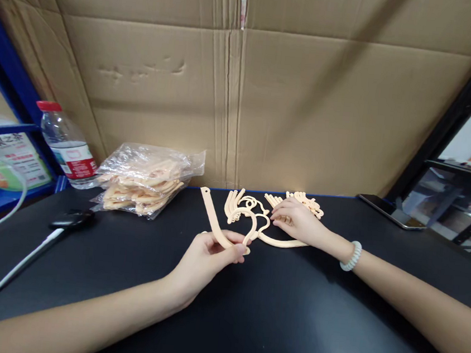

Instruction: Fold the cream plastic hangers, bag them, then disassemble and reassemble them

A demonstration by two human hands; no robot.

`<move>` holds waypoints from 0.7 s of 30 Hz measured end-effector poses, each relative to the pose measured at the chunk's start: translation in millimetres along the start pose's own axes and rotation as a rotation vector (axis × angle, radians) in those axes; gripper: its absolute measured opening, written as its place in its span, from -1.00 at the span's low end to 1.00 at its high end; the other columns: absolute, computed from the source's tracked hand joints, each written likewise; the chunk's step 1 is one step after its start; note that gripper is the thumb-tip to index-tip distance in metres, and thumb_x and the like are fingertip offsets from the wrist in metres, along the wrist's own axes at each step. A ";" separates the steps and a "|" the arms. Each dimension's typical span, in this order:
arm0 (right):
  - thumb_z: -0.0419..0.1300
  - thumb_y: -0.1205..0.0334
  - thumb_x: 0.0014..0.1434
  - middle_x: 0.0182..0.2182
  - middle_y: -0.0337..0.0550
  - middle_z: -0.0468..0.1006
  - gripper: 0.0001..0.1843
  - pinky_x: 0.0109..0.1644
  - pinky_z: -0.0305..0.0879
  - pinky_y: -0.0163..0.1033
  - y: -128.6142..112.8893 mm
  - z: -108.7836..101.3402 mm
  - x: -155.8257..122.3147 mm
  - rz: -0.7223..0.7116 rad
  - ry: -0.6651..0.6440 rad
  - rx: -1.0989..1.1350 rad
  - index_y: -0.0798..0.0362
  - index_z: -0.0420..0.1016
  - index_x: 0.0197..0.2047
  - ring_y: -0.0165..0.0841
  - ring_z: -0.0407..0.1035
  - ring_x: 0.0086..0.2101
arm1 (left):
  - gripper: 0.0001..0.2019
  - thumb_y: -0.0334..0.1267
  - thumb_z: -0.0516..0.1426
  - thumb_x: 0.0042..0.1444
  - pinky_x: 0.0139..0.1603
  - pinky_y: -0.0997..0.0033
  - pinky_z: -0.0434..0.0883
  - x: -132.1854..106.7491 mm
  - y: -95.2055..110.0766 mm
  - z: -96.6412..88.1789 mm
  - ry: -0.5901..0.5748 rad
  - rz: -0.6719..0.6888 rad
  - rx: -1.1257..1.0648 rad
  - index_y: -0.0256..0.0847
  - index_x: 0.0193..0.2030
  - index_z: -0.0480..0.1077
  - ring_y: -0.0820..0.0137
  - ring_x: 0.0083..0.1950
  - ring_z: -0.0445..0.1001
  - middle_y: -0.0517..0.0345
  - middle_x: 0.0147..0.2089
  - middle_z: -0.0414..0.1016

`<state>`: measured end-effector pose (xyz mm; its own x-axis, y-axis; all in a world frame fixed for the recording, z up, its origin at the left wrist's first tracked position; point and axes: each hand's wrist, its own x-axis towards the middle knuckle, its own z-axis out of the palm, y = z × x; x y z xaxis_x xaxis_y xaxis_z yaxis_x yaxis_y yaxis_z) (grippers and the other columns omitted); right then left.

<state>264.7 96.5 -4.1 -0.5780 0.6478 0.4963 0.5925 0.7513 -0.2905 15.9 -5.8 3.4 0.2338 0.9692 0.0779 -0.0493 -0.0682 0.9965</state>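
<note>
My left hand (217, 250) is closed on a cream plastic curved piece (213, 216), pinching it at its bend between thumb and fingers. A straight arm with a hole near its end rises to the left, and a rounded loop (252, 217) stands to the right of the grip. Beyond the loop lie more curved cream parts (232, 203) on the black table. My right hand (296, 221) reaches over the small cream parts (306, 200) at the back, its fingers bent and close together. What its fingertips hold, if anything, is hidden. Below that hand runs a long curved cream bar (281, 242).
Clear plastic bags of cream parts (146, 181) lie at the back left, beside a red-capped bottle (68, 147). A black device with a white cable (71, 219) rests nearer on the table (280, 316). A phone (391, 211) lies back right. Cardboard (310, 106) walls the rear.
</note>
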 end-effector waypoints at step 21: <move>0.44 0.19 -0.11 -0.07 -0.14 0.46 -0.49 -0.13 0.43 -0.17 -70.0 -1.3 -10.1 0.576 0.562 1.119 -0.06 0.50 -0.03 -0.41 0.44 -0.31 | -0.78 -0.24 0.38 -0.08 -0.12 0.39 0.40 1.0 0.6 -2.4 -0.003 -0.043 -0.063 -0.29 -0.31 0.54 0.38 -0.28 0.49 0.12 -0.38 0.55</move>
<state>229.8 37.3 12.3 0.0539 0.9627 0.2652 -0.2488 0.2702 -0.9301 13.8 -4.3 4.0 0.2398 0.9702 0.0355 -0.0999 -0.0117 0.9949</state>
